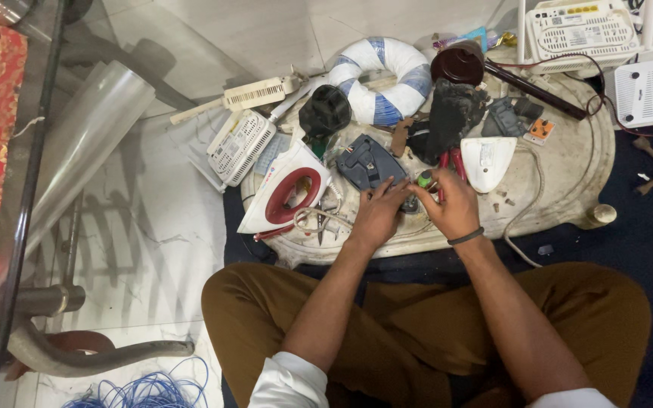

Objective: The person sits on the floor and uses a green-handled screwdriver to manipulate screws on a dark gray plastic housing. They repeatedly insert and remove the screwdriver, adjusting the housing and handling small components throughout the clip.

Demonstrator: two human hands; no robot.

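I sit cross-legged before a low round stone slab point(568, 170) strewn with appliance parts. My left hand point(377, 214) rests its fingertips on a small dark part at the near edge of a dark grey iron base point(366, 162). My right hand point(451, 205) grips a screwdriver with a green handle point(424, 179), its tip pointing down at that same small part. Red-handled pliers point(449, 161) lie just behind my right hand. A white and red clothes iron point(287, 190) lies on its side left of my left hand.
A white iron cover point(487, 161), a black lump of parts point(451, 113), a blue and white ring point(387, 79), white routers point(580, 30) and a white ribbed casing point(239, 146) surround the slab. Blue wire coil point(149, 391) lies at lower left beside a glass table point(32, 174).
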